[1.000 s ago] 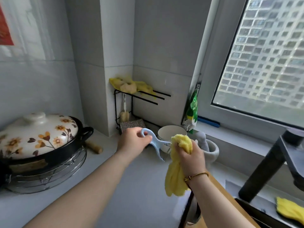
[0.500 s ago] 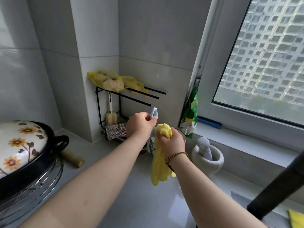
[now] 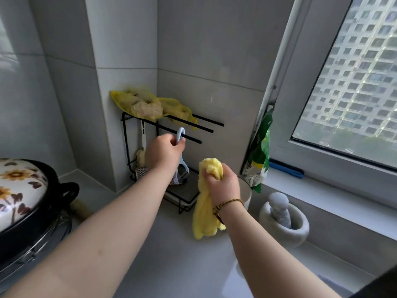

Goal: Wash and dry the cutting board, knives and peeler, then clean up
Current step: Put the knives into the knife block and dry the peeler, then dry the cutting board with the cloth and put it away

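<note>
Hanging it up now, by the look of it: the left hand [image 3: 165, 153] has its fingers pinched around the top of the light-blue peeler [image 3: 182, 164]. The handle loop pokes out just above the knuckles, right at the lowest rod [image 3: 193, 139] of the black rack [image 3: 206, 119], and the blade end dangles below the palm. A second ago that same peeler lay sideways between both hands with the cloth on its blade end. Since then it's been tipped upright and lifted away, so I'd say drying the peeler is done and it's being put away. Can't tell if the loop is actually over the rod yet. Just right of and below that grip, the right hand [image 3: 221, 186] is bunched around the yellow cloth [image 3: 204, 214], no longer touching the peeler. Further right sits a stone mortar [image 3: 300, 231], and well off to the left a flowery-lidded pot [image 3: 19, 190].
</note>
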